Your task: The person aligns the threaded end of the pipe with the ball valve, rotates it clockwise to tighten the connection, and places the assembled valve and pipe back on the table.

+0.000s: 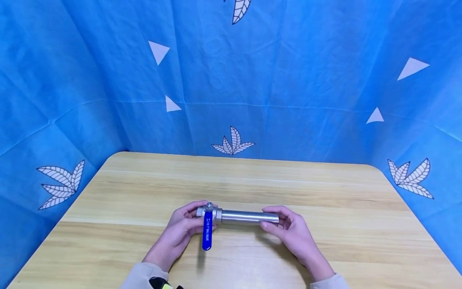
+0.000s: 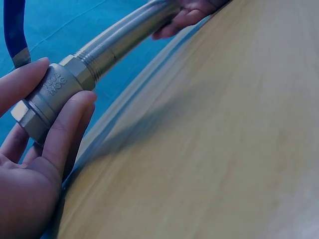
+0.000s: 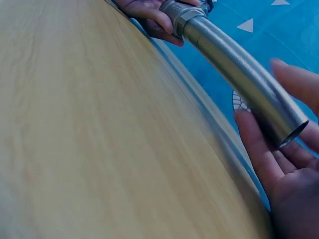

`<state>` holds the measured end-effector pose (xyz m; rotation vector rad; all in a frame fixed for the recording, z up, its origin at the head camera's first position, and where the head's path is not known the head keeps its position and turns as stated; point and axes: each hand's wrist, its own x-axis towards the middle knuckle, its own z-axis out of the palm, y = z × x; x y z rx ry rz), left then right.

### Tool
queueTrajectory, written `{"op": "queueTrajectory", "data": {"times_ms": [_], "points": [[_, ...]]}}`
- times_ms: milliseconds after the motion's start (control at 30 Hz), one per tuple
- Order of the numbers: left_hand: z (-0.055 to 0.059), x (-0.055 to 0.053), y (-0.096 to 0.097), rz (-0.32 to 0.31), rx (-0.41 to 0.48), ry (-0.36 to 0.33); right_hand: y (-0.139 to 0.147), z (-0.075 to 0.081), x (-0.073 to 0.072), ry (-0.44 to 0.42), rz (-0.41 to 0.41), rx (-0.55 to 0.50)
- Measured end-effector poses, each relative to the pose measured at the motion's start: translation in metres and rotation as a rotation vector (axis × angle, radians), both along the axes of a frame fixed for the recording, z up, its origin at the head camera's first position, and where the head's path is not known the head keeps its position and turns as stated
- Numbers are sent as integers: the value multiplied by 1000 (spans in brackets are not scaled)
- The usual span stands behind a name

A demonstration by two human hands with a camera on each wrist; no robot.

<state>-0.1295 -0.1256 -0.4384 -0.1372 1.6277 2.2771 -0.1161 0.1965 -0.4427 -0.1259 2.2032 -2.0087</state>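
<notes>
My left hand (image 1: 177, 232) grips a silver ball valve (image 2: 54, 90) by its body, thumb on one side and fingers on the other. The valve's blue lever (image 1: 207, 233), with white lettering, points toward me. From the valve's right end runs a straight metal pipe (image 1: 241, 216); its threads show beside the hex collar in the left wrist view. My right hand (image 1: 293, 233) loosely holds the pipe's open far end, with fingers and thumb curled round it. Valve and pipe are held level over the table, casting a shadow on it.
A light wooden table (image 1: 144, 184) with rounded far corners lies beneath the hands. Blue cloth (image 1: 223, 80) with white leaf and triangle prints hangs behind it and at both sides. A dark and yellow band (image 1: 162, 283) is at the left sleeve.
</notes>
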Motion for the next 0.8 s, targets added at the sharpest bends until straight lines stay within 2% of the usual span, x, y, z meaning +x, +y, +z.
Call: {"op": "queueTrajectory", "data": {"times_ms": [133, 233, 533, 700, 800], "points": [[0, 0, 0, 10, -2, -7, 2, -1, 0, 75, 37, -20], [1, 0, 1, 7, 8, -15, 2, 0, 1, 83, 18, -26], [0, 0, 0, -8, -9, -8, 2, 0, 1, 33, -31, -11], [0, 0, 0, -9, -14, -6, 1, 1, 1, 1, -30, 6], [0, 0, 1, 4, -13, -10, 1, 0, 1, -16, -3, -4]]}}
